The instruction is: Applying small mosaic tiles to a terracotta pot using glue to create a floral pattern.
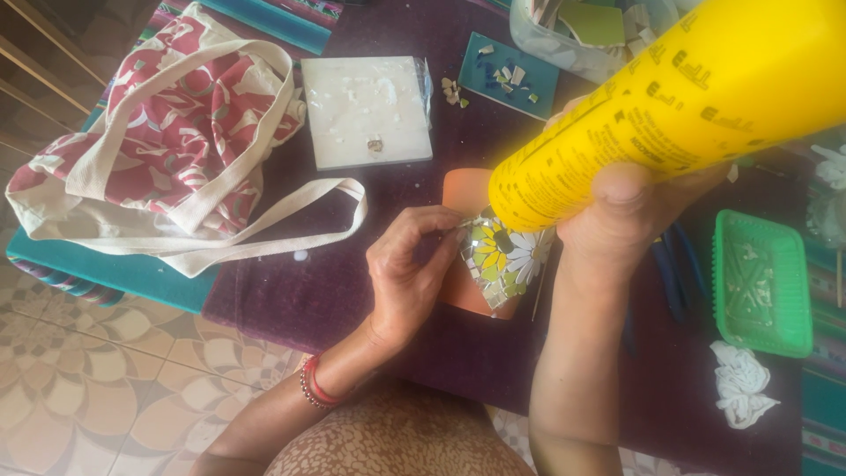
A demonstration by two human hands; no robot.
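A dark purple cloth covered the surface [308,291]. On it lay a red-and-cream tote bag [167,132], a white square tile [367,110], a teal tile [509,75] strewn with small chips, a green plastic tray [762,282], blue-handled pliers [674,273] and a crumpled white rag [740,383].

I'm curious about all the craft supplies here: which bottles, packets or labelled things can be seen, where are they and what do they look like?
Yellow bottle: held tilted in the right hand over the mosaic pot; round, bright yellow with dark print along its side.
Clear plastic tub: top edge, behind the bottle; see-through, holding tile pieces.
Green tray: right side; rectangular, ribbed plastic.
No screens or signs show.
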